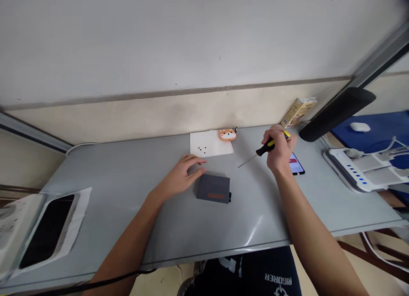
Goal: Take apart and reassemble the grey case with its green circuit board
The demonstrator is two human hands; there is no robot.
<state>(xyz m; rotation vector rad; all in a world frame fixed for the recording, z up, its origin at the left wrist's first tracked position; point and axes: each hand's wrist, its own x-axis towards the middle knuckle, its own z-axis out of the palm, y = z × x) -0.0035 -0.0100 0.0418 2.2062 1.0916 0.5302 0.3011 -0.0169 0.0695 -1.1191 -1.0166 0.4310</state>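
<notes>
My right hand (278, 147) is wrapped round the black and yellow handle of a screwdriver (265, 148). Its thin metal shaft points down and left, with the tip above the desk. A flat dark grey box (213, 188) with a reddish label and a small black part on its right side lies on the desk. Just at the box's upper left corner is my left hand (185, 174), fingers apart and holding nothing. Beyond the box, several tiny black screws (202, 149) rest on a white sheet of paper (209, 143).
An orange animal-face case (227, 134) sits on the paper's corner. On the right are a lit phone (296, 163), a yellow carton (298, 111), a black cylinder (337, 114) and a white power strip (348, 170). A dark-screened phone (47, 230) lies at the left.
</notes>
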